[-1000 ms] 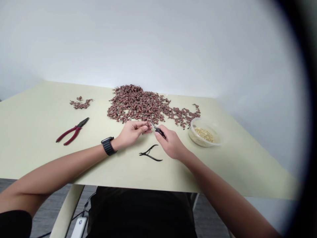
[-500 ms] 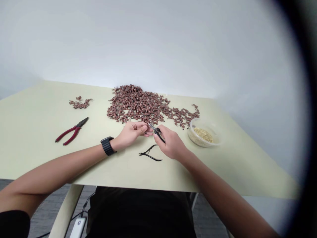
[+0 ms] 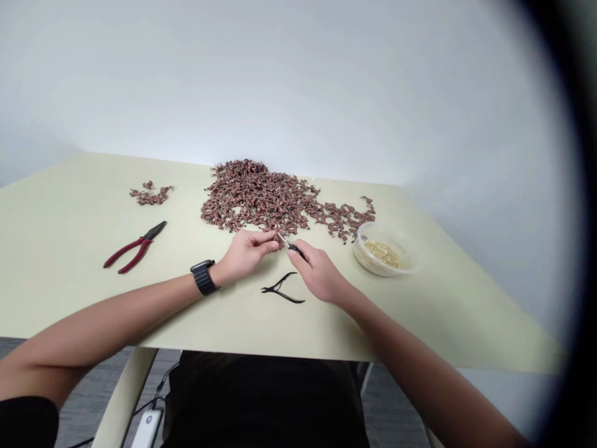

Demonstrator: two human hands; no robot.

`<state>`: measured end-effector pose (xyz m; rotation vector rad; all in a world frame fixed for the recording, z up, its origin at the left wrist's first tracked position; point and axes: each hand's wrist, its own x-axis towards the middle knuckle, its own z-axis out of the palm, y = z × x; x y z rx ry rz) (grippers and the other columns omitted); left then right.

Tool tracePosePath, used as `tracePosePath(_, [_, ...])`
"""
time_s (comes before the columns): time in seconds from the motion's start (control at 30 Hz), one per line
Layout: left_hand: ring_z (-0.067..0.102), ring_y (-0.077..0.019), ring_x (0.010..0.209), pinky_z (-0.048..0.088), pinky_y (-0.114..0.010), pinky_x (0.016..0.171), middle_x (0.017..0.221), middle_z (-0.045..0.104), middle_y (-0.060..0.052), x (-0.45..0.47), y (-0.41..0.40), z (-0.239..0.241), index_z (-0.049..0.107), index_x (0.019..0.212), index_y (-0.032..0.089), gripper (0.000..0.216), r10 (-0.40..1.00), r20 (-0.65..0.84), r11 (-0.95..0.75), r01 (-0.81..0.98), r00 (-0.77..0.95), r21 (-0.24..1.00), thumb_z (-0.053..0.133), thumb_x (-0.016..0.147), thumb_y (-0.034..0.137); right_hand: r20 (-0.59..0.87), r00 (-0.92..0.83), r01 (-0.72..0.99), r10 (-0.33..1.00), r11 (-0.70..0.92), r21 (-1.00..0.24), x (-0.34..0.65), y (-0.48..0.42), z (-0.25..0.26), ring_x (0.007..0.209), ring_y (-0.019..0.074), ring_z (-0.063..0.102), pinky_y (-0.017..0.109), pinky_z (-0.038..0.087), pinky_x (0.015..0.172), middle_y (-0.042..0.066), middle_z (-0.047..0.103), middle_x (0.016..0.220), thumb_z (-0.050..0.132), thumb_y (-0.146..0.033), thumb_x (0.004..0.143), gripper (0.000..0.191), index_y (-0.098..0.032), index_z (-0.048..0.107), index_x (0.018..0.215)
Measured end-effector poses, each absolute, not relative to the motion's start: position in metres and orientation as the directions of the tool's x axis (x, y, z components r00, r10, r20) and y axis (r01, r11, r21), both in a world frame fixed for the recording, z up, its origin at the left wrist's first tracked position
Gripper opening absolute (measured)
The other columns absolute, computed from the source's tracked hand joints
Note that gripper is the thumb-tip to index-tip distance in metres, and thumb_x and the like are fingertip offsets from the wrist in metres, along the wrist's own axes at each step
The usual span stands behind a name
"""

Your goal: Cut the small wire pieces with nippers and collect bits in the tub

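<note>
Silver-tipped, black-handled tool gripped in right hand, tiny reddish-brown piece (detail blurred) pinched in left hand

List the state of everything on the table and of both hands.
Left hand, pinched closed, contents unclear
Right hand, closed around small tool
Red-handled pliers, lying flat, handles apart
Black nippers, lying flat, handles apart
Tub, uncovered, partly filled
Brown pieces, heaped and scattered
</note>
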<state>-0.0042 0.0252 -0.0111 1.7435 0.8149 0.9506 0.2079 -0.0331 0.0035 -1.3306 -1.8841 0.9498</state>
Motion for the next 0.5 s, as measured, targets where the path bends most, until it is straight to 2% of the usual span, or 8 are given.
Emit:
tracePosePath(0.07, [0.071,-0.0243,0.110,0.056,-0.038,0.102,0.118,0.076,-0.007,-0.007,0.028,-0.016,0.078,0.114,0.020,0.028,0.821,0.368,-0.493,0.217,0.436,0.843,0.066,0.093,0.035,-0.124,-0.336,0.268,0.934,-0.032,-0.963,0.207,-0.032,0.007,0.059,0.0106,0.029,0.022,0.024,0.053,-0.001,0.038,0.073,0.043,-0.054,0.101,0.036,-0.020,0.047,0.090])
tracePosePath(0.1, [0.070,-0.0242,0.115,0.055,-0.038,0.104,0.124,0.073,-0.007,-0.009,0.031,-0.018,0.077,0.118,0.021,0.029,0.784,0.440,-0.578,0.257,0.438,0.775,0.064,0.094,0.031,-0.236,-0.395,0.149,0.888,-0.192,-0.970,0.208,-0.031,0.010,0.057,0.0098,0.022,0.021,0.019,0.049,-0.002,0.034,0.072,0.044,-0.057,0.099,0.038,-0.020,0.047,0.091])
tracePosePath(0.17, [0.066,-0.0233,0.123,0.053,-0.039,0.108,0.135,0.067,-0.008,-0.013,0.035,-0.021,0.072,0.127,0.022,0.035,0.681,0.552,-0.721,0.305,0.481,0.623,0.058,0.095,0.022,-0.379,-0.528,-0.021,0.760,-0.457,-0.889,0.211,-0.030,0.016,0.056,0.0092,0.012,0.020,0.010,0.046,-0.004,0.027,0.072,0.046,-0.061,0.096,0.041,-0.020,0.048,0.094])
tracePosePath(0.23, [0.062,-0.0230,0.129,0.051,-0.041,0.110,0.142,0.062,-0.009,-0.016,0.038,-0.020,0.067,0.134,0.022,0.042,0.615,0.593,-0.784,0.329,0.520,0.526,0.055,0.094,0.017,-0.416,-0.600,-0.084,0.683,-0.571,-0.817,0.215,-0.028,0.020,0.057,0.0092,0.009,0.019,0.007,0.046,-0.004,0.024,0.072,0.048,-0.061,0.093,0.042,-0.020,0.049,0.095])
tracePosePath(0.3, [0.063,-0.0233,0.127,0.051,-0.040,0.110,0.139,0.064,-0.010,-0.015,0.038,-0.018,0.069,0.131,0.022,0.039,0.633,0.575,-0.770,0.346,0.518,0.536,0.055,0.095,0.018,-0.413,-0.573,-0.068,0.708,-0.543,-0.837,0.216,-0.027,0.019,0.057,0.0091,0.009,0.019,0.008,0.046,-0.004,0.025,0.072,0.048,-0.061,0.093,0.042,-0.020,0.049,0.095])
tracePosePath(0.37, [0.069,-0.0226,0.115,0.053,-0.038,0.104,0.125,0.072,-0.010,-0.011,0.036,-0.014,0.073,0.121,0.021,0.030,0.714,0.498,-0.683,0.332,0.492,0.651,0.058,0.096,0.023,-0.346,-0.432,0.038,0.832,-0.367,-0.929,0.216,-0.027,0.015,0.056,0.0091,0.016,0.020,0.013,0.047,-0.003,0.031,0.072,0.047,-0.059,0.095,0.040,-0.020,0.049,0.094])
tracePosePath(0.43, [0.072,-0.0209,0.102,0.056,-0.036,0.096,0.113,0.076,-0.010,-0.007,0.033,-0.012,0.071,0.114,0.018,0.024,0.806,0.376,-0.515,0.229,0.457,0.826,0.063,0.094,0.028,-0.144,-0.249,0.260,0.958,-0.077,-0.963,0.216,-0.027,0.010,0.059,0.0103,0.029,0.022,0.022,0.051,-0.001,0.040,0.074,0.046,-0.056,0.098,0.037,-0.020,0.048,0.091])
tracePosePath(0.5, [0.072,-0.0199,0.099,0.057,-0.035,0.091,0.110,0.075,-0.011,-0.003,0.031,-0.011,0.065,0.113,0.016,0.026,0.856,0.263,-0.314,0.044,0.446,0.949,0.068,0.091,0.031,0.089,-0.170,0.500,0.981,0.164,-0.851,0.217,-0.026,0.005,0.065,0.0122,0.039,0.025,0.028,0.058,0.000,0.047,0.075,0.047,-0.051,0.100,0.034,-0.019,0.048,0.090])
